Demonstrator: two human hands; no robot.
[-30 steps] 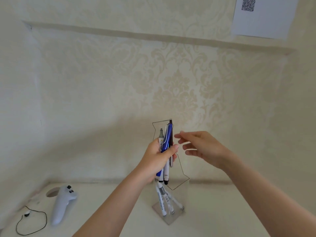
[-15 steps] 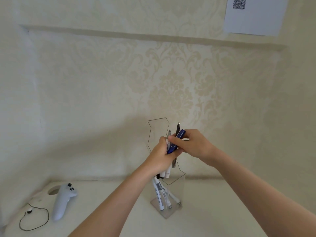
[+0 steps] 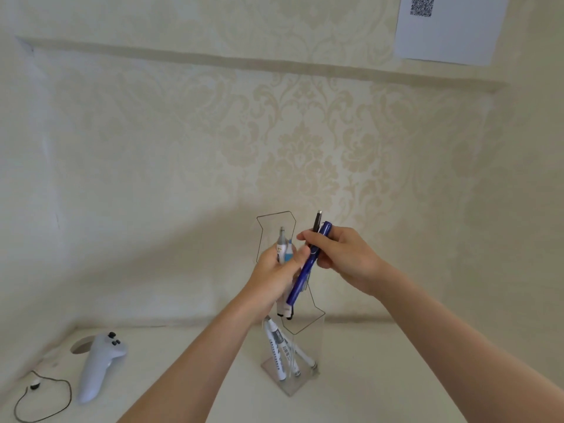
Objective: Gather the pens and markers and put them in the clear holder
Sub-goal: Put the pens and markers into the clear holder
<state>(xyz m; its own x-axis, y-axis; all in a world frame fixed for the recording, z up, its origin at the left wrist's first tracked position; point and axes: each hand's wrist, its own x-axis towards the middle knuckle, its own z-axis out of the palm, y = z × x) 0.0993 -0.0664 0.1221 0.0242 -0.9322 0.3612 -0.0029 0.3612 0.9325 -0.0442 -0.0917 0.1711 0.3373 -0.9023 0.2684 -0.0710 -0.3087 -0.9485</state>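
Observation:
A tall clear holder (image 3: 316, 340) stands on the white table, with a few white markers (image 3: 276, 346) leaning inside it. Above the holder, my left hand (image 3: 276, 279) grips a bundle of white markers (image 3: 283, 248) upright. My right hand (image 3: 345, 254) pinches a blue pen (image 3: 302, 279) and a thin black pen (image 3: 316, 222) near their tops. The blue pen slants down past my left thumb, touching the bundle.
A white game controller (image 3: 97, 366) with a thin black wrist cord (image 3: 42, 401) lies at the table's left. Patterned wallpaper rises right behind the holder. A sheet with a QR code (image 3: 448, 25) hangs top right.
My right hand closed on the blue and black pens and is drawing them rightward out of the left hand's bundle. The view has shifted slightly.

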